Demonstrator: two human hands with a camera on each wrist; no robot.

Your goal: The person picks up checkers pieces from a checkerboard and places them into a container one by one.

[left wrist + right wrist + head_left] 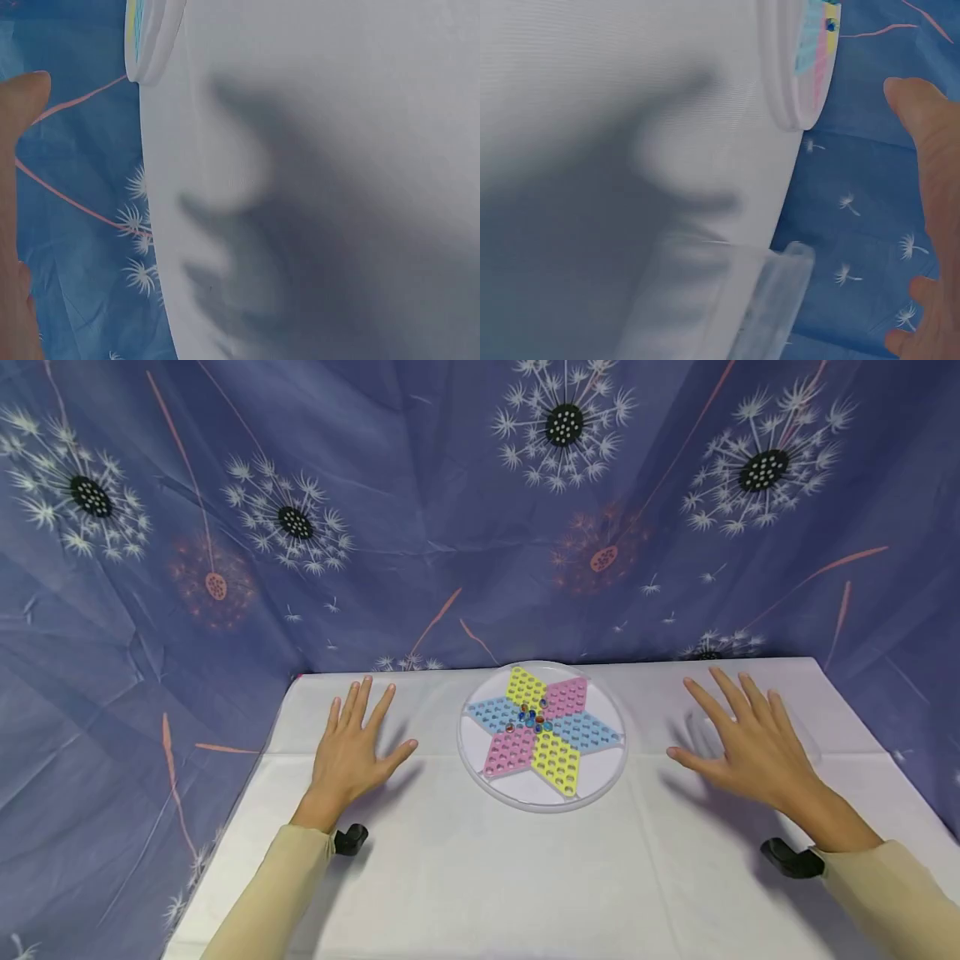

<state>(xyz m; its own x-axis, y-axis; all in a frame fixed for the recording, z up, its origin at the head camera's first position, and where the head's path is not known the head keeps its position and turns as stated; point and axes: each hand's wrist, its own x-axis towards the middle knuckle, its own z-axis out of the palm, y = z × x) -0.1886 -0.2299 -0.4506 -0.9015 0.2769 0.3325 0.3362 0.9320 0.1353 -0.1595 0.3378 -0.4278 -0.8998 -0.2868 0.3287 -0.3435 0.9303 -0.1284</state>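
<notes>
A round Chinese checkers board point(480, 752) lies at the middle of the table, its star made of yellow, pink and blue points full of holes. Several glass marbles point(530, 722) cluster at the star's centre. To the left of the board my left hand point(351, 760) hovers over the table with fingers spread, holding nothing. On the other side my right hand point(757, 747) is likewise spread and holds nothing. Beneath it is a clear plastic container point(772, 300), mostly covered by the hand in the head view.
A white cloth covers the table point(480, 877). Behind and to the sides hangs a blue curtain point(450, 510) with dandelion prints, meeting the table's back edge. Black straps point(791, 858) show at both wrists. Both hands cast shadows on the cloth.
</notes>
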